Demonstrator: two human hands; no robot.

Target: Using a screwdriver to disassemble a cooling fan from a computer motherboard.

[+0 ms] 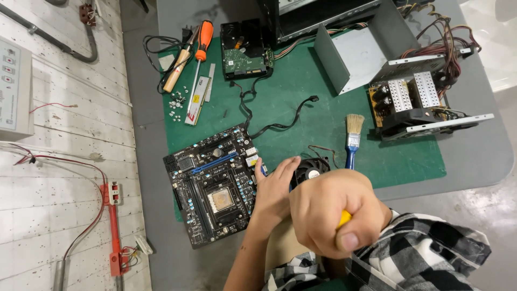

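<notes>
**Slip risk beside the bare board**

Right hand (334,213) clenched round a yellow-handled tool (344,217); left hand (274,188), fingers loose, steadies the cooler fan (311,170) near the desk's (474,156) front edge. A slip could gouge the adjacent motherboard (212,183).

A grey table (484,156) carries a green work mat (301,91). To the left runs a white-painted brick wall (54,178), speckled with dark spots. A grey conduit (59,43), a pale switch box (13,91) and red wiring (81,161) are mounted on it. Lighting is even.
</notes>
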